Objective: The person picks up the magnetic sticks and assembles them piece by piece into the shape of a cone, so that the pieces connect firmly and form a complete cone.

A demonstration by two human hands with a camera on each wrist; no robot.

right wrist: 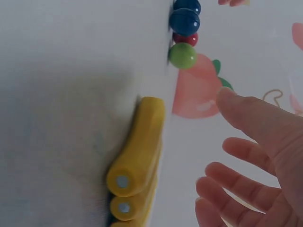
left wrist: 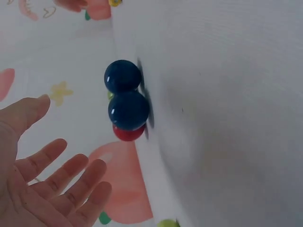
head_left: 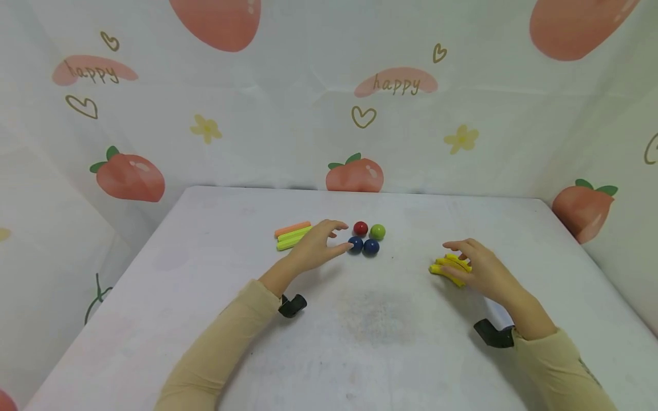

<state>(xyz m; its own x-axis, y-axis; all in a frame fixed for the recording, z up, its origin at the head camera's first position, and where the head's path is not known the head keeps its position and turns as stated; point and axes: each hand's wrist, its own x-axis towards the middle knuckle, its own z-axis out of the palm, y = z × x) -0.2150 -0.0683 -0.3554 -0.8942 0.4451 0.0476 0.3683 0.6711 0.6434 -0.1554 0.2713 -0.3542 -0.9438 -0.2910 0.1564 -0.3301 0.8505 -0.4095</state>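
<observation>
Two dark blue balls (head_left: 371,247), a red ball (head_left: 360,229) and a green ball (head_left: 377,232) sit in a close cluster at mid-table. My left hand (head_left: 317,246) hovers just left of them, fingers spread and relaxed, holding nothing; in the left wrist view a gap shows between its fingers and the blue balls (left wrist: 129,110). Several yellow banana-shaped pieces (head_left: 448,268) lie side by side on the right, with round pale discs on their ends in the right wrist view. Over them hangs my right hand (head_left: 485,273), its fingers loosely bent and apart from the pieces (right wrist: 142,146).
Left of the balls, partly behind my left hand, lie an orange stick (head_left: 292,229) and yellow-green sticks (head_left: 290,242). The white table (head_left: 380,354) meets a printed cloth backdrop (head_left: 288,114) at its far edge. A black wrist mount (head_left: 494,334) projects below my right wrist.
</observation>
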